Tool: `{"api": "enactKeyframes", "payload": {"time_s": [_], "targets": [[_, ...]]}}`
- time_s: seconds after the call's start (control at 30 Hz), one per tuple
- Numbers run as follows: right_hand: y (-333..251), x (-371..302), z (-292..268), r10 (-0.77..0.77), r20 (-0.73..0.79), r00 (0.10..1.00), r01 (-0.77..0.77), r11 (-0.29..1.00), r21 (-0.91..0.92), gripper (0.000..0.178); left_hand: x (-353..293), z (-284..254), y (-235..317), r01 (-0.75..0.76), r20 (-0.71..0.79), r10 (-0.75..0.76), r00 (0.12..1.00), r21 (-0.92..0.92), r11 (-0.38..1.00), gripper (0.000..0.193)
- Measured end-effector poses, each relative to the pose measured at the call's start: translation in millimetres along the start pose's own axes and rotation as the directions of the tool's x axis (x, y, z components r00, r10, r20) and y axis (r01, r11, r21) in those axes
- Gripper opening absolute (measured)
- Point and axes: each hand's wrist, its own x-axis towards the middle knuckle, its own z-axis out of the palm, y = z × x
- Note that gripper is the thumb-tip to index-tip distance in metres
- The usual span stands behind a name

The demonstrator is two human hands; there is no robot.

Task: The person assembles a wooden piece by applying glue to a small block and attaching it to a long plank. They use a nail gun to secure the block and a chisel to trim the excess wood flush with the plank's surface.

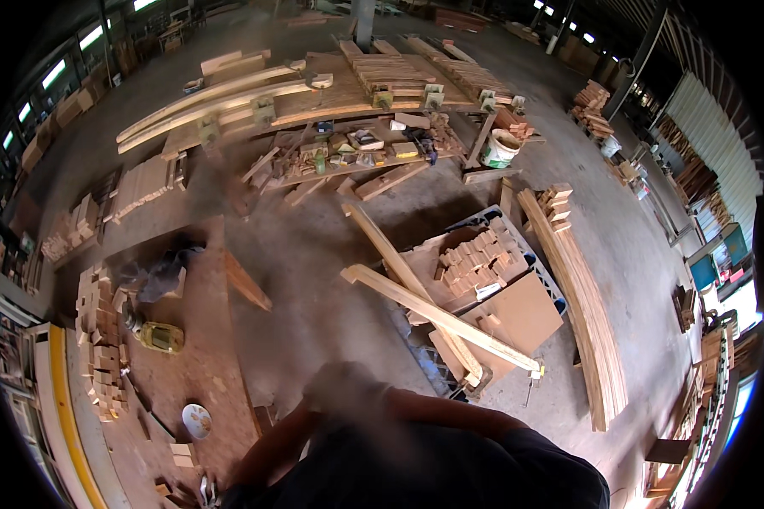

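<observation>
My left hand (321, 394) and my right hand (370, 397) come together in front of my body at the lower middle. Both are pale and blurred, so their fingers do not show and I cannot see whether anything is between them. To their right, two long wooden pieces (433, 312) cross over each other, apart from my hands. Their near ends rest by a small metal clamp (535, 371). On my left stands a brown workbench (199, 356) bearing a jug of yellowish liquid (161, 337), a stained white dish (197, 421) and a dark cloth (163, 280).
Stacked wood blocks (100, 339) line the bench's left side. A blue pallet (545, 276) carries short wood pieces (480, 261) and a flat board (518, 321). Long planks (581, 322) lie farther right. Beyond stands a cluttered table (348, 161), with a white bucket (499, 151) beside it.
</observation>
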Motion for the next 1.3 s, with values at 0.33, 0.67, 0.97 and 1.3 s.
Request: {"api": "enactKeyframes", "payload": {"time_s": [0.33,0.67,0.97,1.3], "targets": [[57.8,61.5,10.3,-0.083,0.037,0.996,0.087,0.989,-0.122,0.032,43.1,-25.5,-14.6,-0.019,0.022,0.021,1.0,-0.091,0.996,0.037],[120.6,118.8,-64.5,-0.203,-0.208,0.957,0.178,0.975,-0.132,0.021,130.0,-81.1,-25.7,-0.314,-0.314,0.178,0.933,-0.465,0.827,0.037],[118.4,149.8,-159.8,0.079,-0.324,0.943,0.021,0.956,0.293,0.007,143.9,-206.7,67.5,-0.098,-0.342,0.325,0.882,0.542,0.835,0.032],[99.3,239.8,-172.6,-0.002,-0.406,0.914,0.082,0.98,0.18,0.007,182.1,-292.6,21.3,-0.095,-0.339,0.509,0.791,0.754,0.65,0.039]]}}
